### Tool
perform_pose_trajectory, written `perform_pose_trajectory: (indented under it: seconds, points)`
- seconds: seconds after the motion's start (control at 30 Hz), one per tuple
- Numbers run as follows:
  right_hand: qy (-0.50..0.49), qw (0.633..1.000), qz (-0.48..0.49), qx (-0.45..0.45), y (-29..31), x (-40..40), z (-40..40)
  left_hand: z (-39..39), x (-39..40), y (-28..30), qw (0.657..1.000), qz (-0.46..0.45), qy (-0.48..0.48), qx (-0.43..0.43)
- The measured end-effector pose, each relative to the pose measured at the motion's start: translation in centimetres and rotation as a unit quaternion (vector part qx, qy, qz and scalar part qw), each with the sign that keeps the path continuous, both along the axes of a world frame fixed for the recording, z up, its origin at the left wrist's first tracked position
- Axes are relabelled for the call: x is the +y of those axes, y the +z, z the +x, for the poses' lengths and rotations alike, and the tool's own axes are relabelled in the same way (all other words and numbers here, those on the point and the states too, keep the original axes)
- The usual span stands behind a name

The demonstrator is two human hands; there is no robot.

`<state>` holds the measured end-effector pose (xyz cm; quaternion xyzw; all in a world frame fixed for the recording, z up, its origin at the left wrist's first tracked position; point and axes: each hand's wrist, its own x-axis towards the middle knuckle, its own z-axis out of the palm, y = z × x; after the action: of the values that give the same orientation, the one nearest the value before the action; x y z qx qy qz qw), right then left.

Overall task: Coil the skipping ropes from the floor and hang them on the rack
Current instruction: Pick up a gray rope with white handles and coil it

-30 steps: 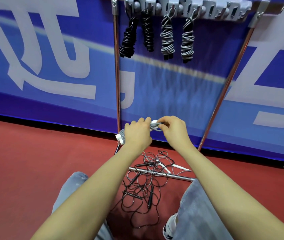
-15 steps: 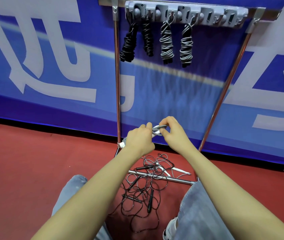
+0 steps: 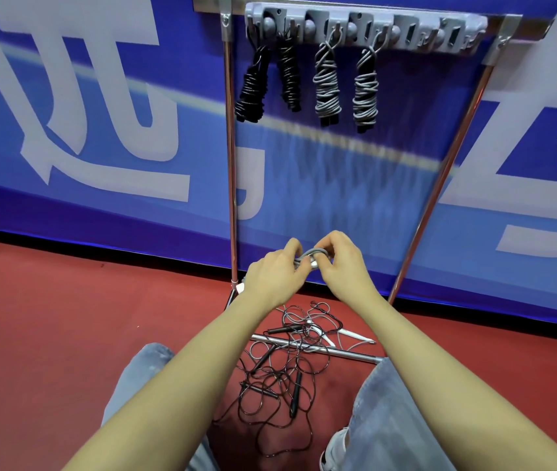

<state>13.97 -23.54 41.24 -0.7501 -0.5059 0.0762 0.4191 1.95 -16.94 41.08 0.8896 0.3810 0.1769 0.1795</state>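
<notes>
A grey skipping rope [image 3: 311, 258], gathered into a bundle, is held in front of the person above the floor, between both hands. The bundle is gripped by the left hand [image 3: 272, 278], whose fingers are curled round it, and a loop of the same rope is pinched between the thumb and fingers of the right hand [image 3: 341, 266]. Both grips are thus closed on the rope.

On the red floor [image 3: 66, 334], between the person's knees, a tangle of loose ropes [image 3: 280, 375] is spread out; black cords with black handles are mixed with pale cords with white handles. The tangle lies partly across a metal bar [image 3: 348, 352] that rests on the floor.

A rack [image 3: 365, 27] with a row of grey hooks is carried on two metal poles in front of a blue banner [image 3: 66, 96]. Four coiled ropes are hung from its left hooks: two black coils [image 3: 270, 83] and, to their right, two grey coils [image 3: 345, 85]. The hooks further right are unoccupied.
</notes>
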Motion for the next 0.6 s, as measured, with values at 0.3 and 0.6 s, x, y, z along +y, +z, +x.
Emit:
perform_pose_trajectory:
  seconds: [0.3, 0.6]
  points:
    - [0.082, 0.972, 0.032, 0.219, 0.4, -0.8, 1.0, 0.3, 0.1, 0.1, 0.999, -0.033, 0.012, -0.038]
    - [0.051, 0.989, 0.070, 0.116, 0.8, -0.7, 1.4, 0.6, 0.3, 0.2, 0.999, -0.023, -0.019, -0.028]
